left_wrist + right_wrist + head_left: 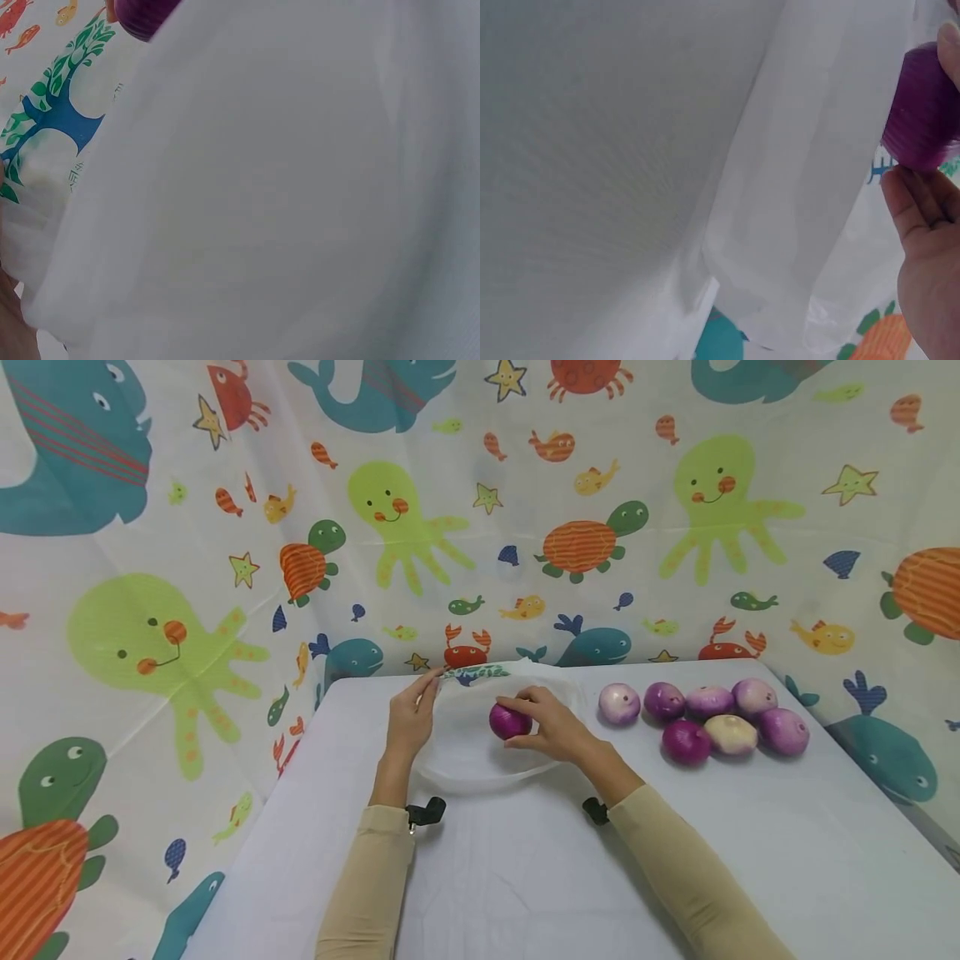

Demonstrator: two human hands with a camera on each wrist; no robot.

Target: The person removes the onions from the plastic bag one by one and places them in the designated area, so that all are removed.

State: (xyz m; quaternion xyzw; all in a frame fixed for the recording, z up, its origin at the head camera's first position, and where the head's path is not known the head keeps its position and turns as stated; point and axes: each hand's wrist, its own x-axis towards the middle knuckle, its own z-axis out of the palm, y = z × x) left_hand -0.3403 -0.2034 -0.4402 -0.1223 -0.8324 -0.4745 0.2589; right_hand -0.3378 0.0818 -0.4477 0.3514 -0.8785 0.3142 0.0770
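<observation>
A thin white plastic bag (465,752) with a green and blue tree print lies on the table, its mouth spread toward the person. My left hand (411,714) pinches the bag's upper left rim. In the left wrist view the bag (262,187) fills most of the picture. A purple onion (510,722) is held between the thumb and fingers of my right hand (553,727), at the bag's mouth. The right wrist view shows the same onion (924,112) gripped by the right hand (937,277), close to the bag's edge.
To the right of the bag, several onions lie in a loose group, among them a dark purple onion (686,742), a pale yellowish onion (731,735) and a whitish-purple onion (619,704). A white cloth covers the table (510,885). Behind hangs a sea-animal curtain (480,552).
</observation>
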